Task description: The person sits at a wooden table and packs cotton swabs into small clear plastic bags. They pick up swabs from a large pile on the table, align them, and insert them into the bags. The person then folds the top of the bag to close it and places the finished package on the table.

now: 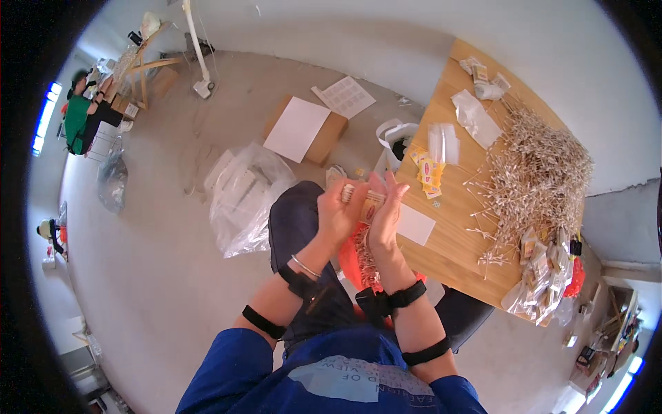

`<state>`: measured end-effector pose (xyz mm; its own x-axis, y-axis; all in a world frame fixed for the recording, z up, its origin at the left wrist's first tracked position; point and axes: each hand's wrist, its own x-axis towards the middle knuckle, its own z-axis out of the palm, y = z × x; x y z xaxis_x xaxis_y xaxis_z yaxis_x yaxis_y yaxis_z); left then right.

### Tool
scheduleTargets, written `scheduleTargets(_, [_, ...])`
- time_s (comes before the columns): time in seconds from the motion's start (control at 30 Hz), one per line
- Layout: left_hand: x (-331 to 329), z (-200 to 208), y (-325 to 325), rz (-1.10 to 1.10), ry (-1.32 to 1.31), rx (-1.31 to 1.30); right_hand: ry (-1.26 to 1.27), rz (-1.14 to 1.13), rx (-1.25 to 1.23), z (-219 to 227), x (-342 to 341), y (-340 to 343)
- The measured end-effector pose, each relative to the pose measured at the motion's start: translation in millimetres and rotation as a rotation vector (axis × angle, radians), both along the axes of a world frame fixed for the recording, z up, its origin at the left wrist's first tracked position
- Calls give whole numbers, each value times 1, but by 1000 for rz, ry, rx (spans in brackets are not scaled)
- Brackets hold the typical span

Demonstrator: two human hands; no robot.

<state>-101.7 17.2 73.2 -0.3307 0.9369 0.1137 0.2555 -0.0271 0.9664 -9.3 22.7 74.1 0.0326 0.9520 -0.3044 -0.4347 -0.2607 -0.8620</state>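
Cream and red are showing on the small labelled packet [373, 205], which is sitting between the person's two hands, above the lap. Just to its left, a bundle of white-tipped swabs [347, 193] is poking out of the left hand [336, 217], whose fingers are curling tightly around it. The right hand [386, 217] is cupping the packet's other side, its fingers reaching forward rather than clenching; whether it is really pinching the packet, I'm not able to tell from where I'm standing.

That looser side is worrying me most. If the right palm is giving too little pressure, the packet could be tipping out; if the left fingers are slackening, the bundle could be fanning apart. Too hard a squeeze might be creasing the packet.

As for the grip, the packet is lying against the right palm, close by the left thumb, while the swabs are standing with their tips above the left fist. Below, an orange-red bag [349, 262] is resting on the lap with loose sticks [365, 257] in it, so some strays would probably be landing there. Farther right, the wooden table [455, 241] is carrying a sprawling swab pile [534, 172] and yellow cards [431, 174]. Left of the knees, crumpled clear plastic [245, 200] is covering some floor.
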Motion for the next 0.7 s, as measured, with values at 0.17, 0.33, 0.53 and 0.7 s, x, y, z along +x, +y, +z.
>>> scheduleTargets(0.17, [25,15,-15,-92,-184,34,-160,30,281,18,25,-15])
scheduleTargets(0.33, [52,51,-26,-115,-344,166,-375,-44,510,49,45,-30])
scheduleTargets(0.53, [84,64,-42,-152,-312,300,-703,-369,708,65,72,-37])
scheduleTargets(0.7, [106,63,-55,-189,-468,318,-800,-381,635,78,92,-54])
